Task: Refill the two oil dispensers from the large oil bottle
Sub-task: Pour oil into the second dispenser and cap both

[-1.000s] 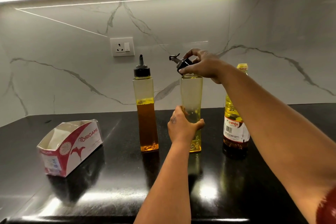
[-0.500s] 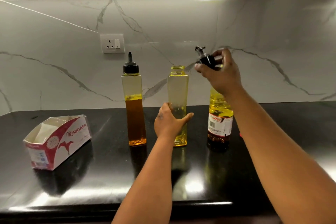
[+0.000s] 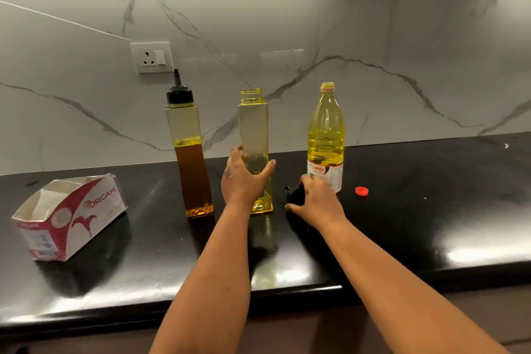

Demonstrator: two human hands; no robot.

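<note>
Three bottles stand in a row on the black counter [image 3: 416, 210]. The left dispenser [image 3: 189, 158] is about half full of amber oil and wears its black spout cap. An almost empty middle dispenser [image 3: 254, 129] has an open neck, and my left hand [image 3: 244, 181] grips its lower body. At the right stands the large oil bottle [image 3: 325, 135] of yellow oil with a yellow top. My right hand [image 3: 314, 200] holds the black spout cap [image 3: 296, 195] down on the counter between the middle dispenser and the large bottle.
A small red cap [image 3: 361, 190] lies on the counter right of the large bottle. An open red and white carton [image 3: 69, 215] sits at the left. A wall socket [image 3: 150, 57] is on the marble backsplash. The counter's front edge runs close below my forearms.
My right hand lifted the spout cap off the middle dispenser, carried it right and brought it down to the counter. The left hand kept its grip on the dispenser.
</note>
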